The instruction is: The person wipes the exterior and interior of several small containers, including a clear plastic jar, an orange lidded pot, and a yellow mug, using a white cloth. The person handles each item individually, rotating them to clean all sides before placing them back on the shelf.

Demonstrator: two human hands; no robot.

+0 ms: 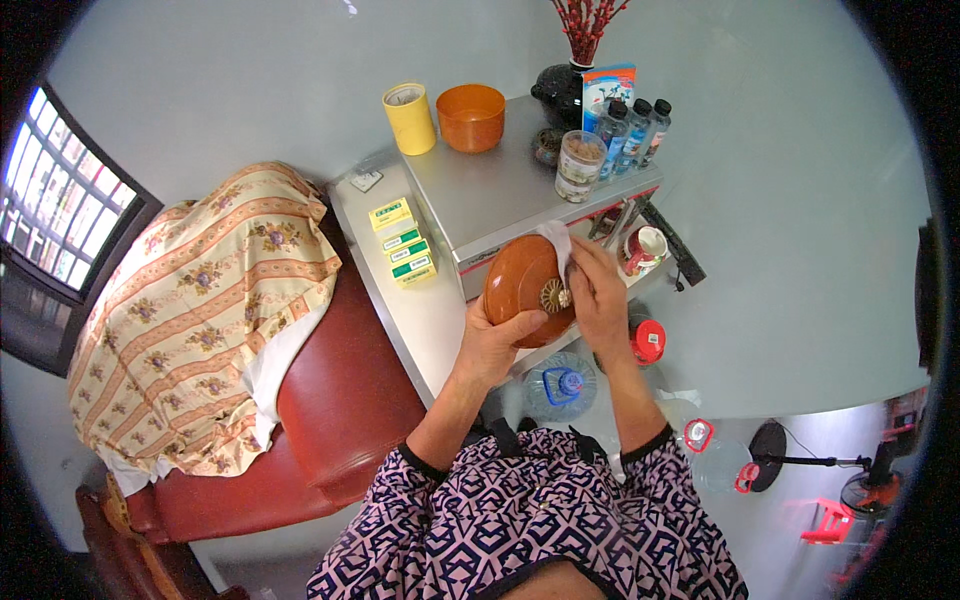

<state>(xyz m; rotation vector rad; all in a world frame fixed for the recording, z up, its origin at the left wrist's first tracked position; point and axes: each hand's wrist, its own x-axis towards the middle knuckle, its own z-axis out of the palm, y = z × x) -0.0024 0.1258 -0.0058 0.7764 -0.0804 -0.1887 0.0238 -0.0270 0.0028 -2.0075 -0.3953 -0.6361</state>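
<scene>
A round, glossy orange-brown lid [515, 270] with an ornate gold knob [552, 295] is held up in front of the grey cabinet. My left hand [490, 342] grips its lower left edge, thumb across the top near the knob. Against the upper right rim, my right hand [598, 295] presses a white tissue or thin cloth [558, 245], its fingers bent around it. On the cabinet behind stands an orange bowl [471, 120] of similar colour, with no lid on it. The lid's underside is hidden.
A yellow canister [409, 118], a dark vase [560, 95], a clear tub [580, 165] and several bottles [630, 135] crowd the grey cabinet [480, 190]. Small boxes [403, 245] lie left. Below are a water jug [560, 385] and a red-lidded jar [648, 342]. A red sofa [345, 400] stands left.
</scene>
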